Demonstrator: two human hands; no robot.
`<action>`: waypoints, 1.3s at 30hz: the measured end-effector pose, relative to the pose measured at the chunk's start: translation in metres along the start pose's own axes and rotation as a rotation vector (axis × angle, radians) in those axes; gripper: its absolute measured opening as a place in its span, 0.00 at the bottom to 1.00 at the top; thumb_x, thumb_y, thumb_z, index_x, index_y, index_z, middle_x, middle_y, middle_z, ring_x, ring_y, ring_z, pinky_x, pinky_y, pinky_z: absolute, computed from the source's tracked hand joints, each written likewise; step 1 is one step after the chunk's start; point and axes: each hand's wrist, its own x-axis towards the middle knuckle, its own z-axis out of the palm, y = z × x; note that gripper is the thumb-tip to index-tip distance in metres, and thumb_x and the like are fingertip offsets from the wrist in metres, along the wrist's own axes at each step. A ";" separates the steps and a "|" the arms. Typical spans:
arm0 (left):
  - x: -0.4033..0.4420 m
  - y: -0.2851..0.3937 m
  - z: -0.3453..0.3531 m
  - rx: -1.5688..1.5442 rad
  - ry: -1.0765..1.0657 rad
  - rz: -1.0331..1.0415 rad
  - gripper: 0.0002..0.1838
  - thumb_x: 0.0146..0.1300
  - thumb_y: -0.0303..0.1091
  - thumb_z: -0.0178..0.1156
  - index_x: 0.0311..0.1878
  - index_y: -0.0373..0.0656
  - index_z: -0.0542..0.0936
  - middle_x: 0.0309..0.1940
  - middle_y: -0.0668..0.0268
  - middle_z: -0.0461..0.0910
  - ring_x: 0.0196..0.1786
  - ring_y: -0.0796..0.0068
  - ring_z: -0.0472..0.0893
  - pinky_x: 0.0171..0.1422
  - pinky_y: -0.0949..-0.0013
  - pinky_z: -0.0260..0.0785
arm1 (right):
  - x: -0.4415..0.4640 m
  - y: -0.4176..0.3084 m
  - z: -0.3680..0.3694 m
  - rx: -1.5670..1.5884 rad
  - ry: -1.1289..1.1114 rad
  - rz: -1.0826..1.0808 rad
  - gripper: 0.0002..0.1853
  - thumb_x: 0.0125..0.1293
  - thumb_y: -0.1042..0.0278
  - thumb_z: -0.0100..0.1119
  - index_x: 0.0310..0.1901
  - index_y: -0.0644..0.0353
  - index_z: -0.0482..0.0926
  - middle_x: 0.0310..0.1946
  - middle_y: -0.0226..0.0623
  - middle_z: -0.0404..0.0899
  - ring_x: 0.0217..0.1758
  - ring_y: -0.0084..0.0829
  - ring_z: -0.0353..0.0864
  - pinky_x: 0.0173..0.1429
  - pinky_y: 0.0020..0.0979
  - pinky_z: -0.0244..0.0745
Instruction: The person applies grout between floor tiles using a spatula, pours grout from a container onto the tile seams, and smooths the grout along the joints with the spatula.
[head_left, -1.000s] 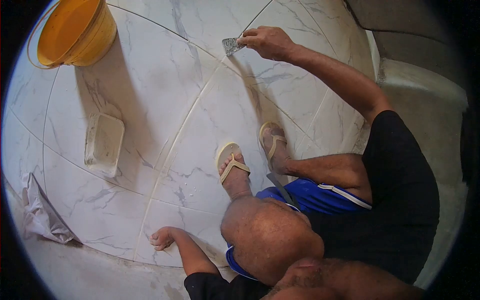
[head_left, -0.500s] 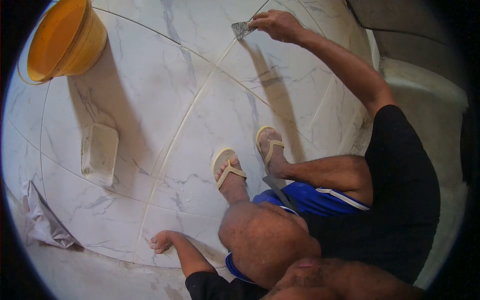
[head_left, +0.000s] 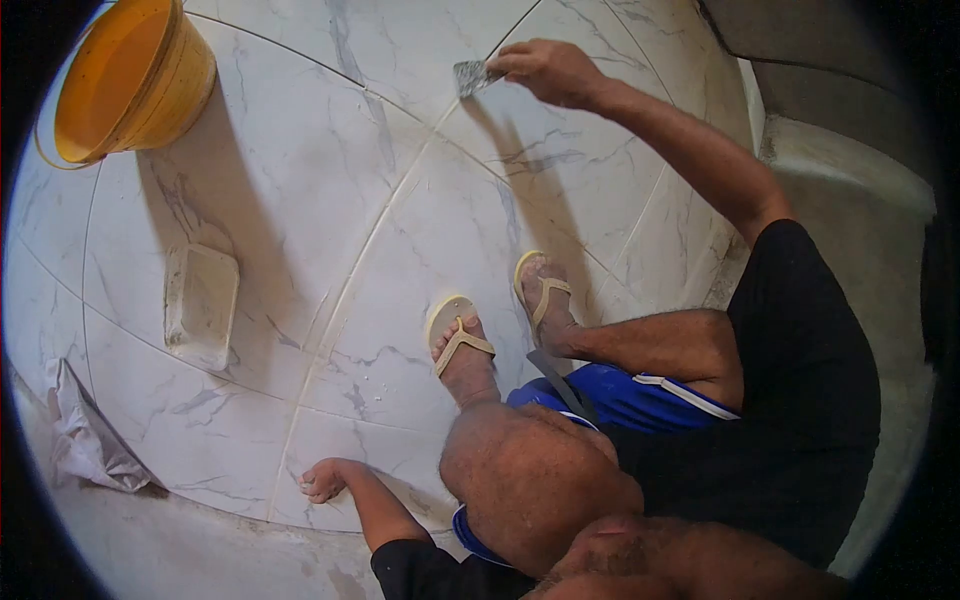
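At the top, my right hand point(head_left: 548, 72) grips a putty knife point(head_left: 472, 79), its grey-smeared blade over a joint between the tiles. The blade is just above the point where the tile joints cross. White grout point(head_left: 385, 215) fills the long joint running down from there. My left hand point(head_left: 323, 481) is low on the left, resting at the tiled floor point(head_left: 250, 440) beside the same joint line. Its fingers are curled closed, and whatever may be inside them is hidden.
A yellow bucket point(head_left: 185, 90) stands at the upper left. Below it lies a small white tub point(head_left: 207, 310) with residue inside. A crumpled pale cloth or bag point(head_left: 90, 440) is at the lower left. My sandalled feet point(head_left: 462, 345) are on the tiles between my hands.
My right hand has moved the putty knife slightly down and left along the joint, towards the crossing of the tile lines. My left hand stays in place.
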 end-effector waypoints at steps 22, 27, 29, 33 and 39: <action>-0.004 -0.003 0.005 -0.041 0.038 0.026 0.28 0.77 0.53 0.51 0.64 0.38 0.78 0.66 0.47 0.72 0.71 0.46 0.71 0.73 0.46 0.65 | 0.151 -0.135 0.015 -0.100 0.108 -0.066 0.10 0.76 0.59 0.54 0.45 0.54 0.81 0.38 0.41 0.85 0.38 0.43 0.88 0.38 0.44 0.84; -0.003 -0.006 0.006 -0.034 0.012 0.022 0.28 0.77 0.54 0.51 0.63 0.39 0.79 0.68 0.47 0.70 0.71 0.46 0.71 0.73 0.44 0.64 | 0.119 -0.127 0.009 -0.062 0.031 -0.048 0.10 0.75 0.60 0.55 0.47 0.54 0.82 0.37 0.42 0.85 0.38 0.45 0.88 0.39 0.46 0.84; -0.001 -0.009 0.008 -0.038 -0.004 0.039 0.28 0.77 0.54 0.51 0.63 0.39 0.78 0.69 0.47 0.69 0.71 0.46 0.70 0.73 0.44 0.63 | 0.100 -0.127 0.003 -0.070 -0.003 -0.047 0.11 0.74 0.60 0.55 0.48 0.55 0.82 0.36 0.43 0.84 0.38 0.45 0.88 0.40 0.46 0.85; -0.003 -0.003 0.001 -0.045 -0.015 0.034 0.28 0.77 0.54 0.51 0.64 0.40 0.78 0.70 0.47 0.68 0.71 0.46 0.70 0.73 0.44 0.63 | 0.072 -0.129 0.007 -0.071 -0.042 -0.027 0.11 0.73 0.60 0.57 0.48 0.56 0.81 0.35 0.42 0.84 0.36 0.44 0.89 0.35 0.45 0.85; -0.002 -0.009 0.013 -0.019 0.015 0.041 0.27 0.77 0.54 0.49 0.64 0.43 0.78 0.69 0.50 0.69 0.72 0.47 0.70 0.74 0.42 0.61 | 0.031 -0.131 0.007 -0.123 -0.039 -0.037 0.10 0.73 0.64 0.60 0.49 0.57 0.83 0.35 0.38 0.87 0.30 0.37 0.88 0.30 0.37 0.83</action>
